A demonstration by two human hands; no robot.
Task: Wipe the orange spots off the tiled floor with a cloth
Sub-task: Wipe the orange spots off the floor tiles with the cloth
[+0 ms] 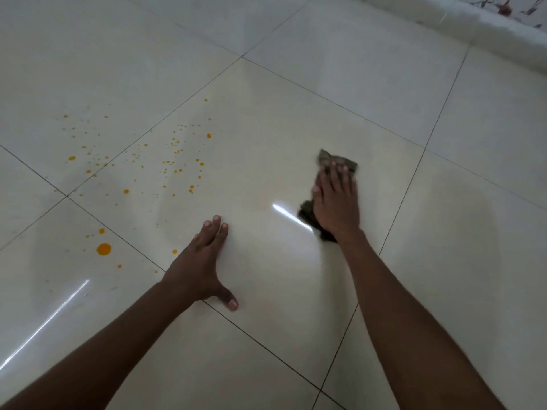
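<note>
Right hand (336,202) over blurred, half-hidden cloth (337,161)

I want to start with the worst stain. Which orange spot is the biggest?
The round orange blob on the tile left of the left hand. It is far larger than the fine specks scattered above it, and sits apart from them.

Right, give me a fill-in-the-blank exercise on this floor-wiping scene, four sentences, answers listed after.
1. The dark cloth lies under the ____ hand.
2. The left hand rests flat and empty on the ____.
3. The spots on the tiles are ____ in colour.
4. The biggest spot lies to the ____ of the left hand.

Missing words: right; floor; orange; left
</note>
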